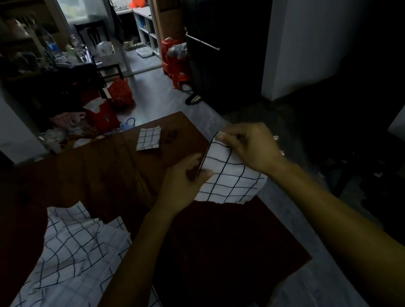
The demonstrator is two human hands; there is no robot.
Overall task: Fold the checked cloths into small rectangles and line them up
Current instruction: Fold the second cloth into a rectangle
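The dark brown worktop [110, 183] runs from near left to far right, and its right edge goes diagonally under the two hands; beyond this edge there is grey floor [306, 293]. The cloth [229, 178] in the hands is above this right edge, with its lower part hanging partly past it. It is partly folded; its long axis goes from near right up to far left, and the upper corner points to the far side. The right hand [251, 149] pinches this upper corner, fingers curled on the fabric. The left hand [185, 180] holds the left edge of the cloth, thumb on top and fingers curled at the fold. Near the far edge of the worktop one folded cloth [148, 138] lies flat as a small rectangle, its long axis nearly near-to-far, well apart from the hands. At the near left a pile [62, 265] of unfolded checked cloths covers the worktop corner and goes out of view. Between the pile and the folded cloth the brown surface is bare.
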